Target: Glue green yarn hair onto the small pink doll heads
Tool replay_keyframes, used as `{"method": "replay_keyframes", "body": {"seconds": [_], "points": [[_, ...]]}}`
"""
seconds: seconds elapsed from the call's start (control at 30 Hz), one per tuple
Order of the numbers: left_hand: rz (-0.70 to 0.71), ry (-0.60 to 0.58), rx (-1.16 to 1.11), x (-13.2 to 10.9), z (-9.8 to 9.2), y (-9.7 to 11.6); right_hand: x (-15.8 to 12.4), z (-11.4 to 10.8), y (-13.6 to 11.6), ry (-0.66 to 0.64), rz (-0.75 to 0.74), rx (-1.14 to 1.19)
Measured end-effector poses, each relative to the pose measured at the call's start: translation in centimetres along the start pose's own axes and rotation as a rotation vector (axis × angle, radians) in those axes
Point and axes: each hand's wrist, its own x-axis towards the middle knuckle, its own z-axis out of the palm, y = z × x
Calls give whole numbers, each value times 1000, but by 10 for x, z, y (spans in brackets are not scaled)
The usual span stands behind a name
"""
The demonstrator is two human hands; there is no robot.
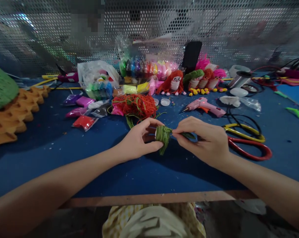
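Near the middle of the blue table, my left hand [137,140] grips a small white piece wrapped in green yarn [163,136], thumb below and fingers behind it. My right hand [204,138] pinches green strands that run out from the right side of this bundle, thumb against forefinger. A loose green end hangs down between the hands, and darker strands show under my right fingers. Just beyond my left hand lies a heap of orange and green yarn [137,105].
A pink glue gun [206,107] and scissors with yellow and red handles [250,150] lie right of centre. Yarn-haired dolls [175,82] stand at the back, by a black phone [192,54]. Coloured packets [83,122] and an orange egg tray [20,110] are left. The table edge [154,198] is near me.
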Motion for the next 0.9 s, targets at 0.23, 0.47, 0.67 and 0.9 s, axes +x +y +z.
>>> {"method": "replay_keyframes", "body": {"seconds": [0.23,0.47,0.67,0.9], "points": [[-13,-27,-7,0,0,1,0,-2,2,-54,-26,15],[-16,-80,36,-1,-1,4,2,-5,-1,-82,-7,72],[12,-112,70,-3,-3,3,1,-3,-2,-71,17,83],[95,-117,38,-1,-5,-6,-1,-3,-4,-47,90,149]]}}
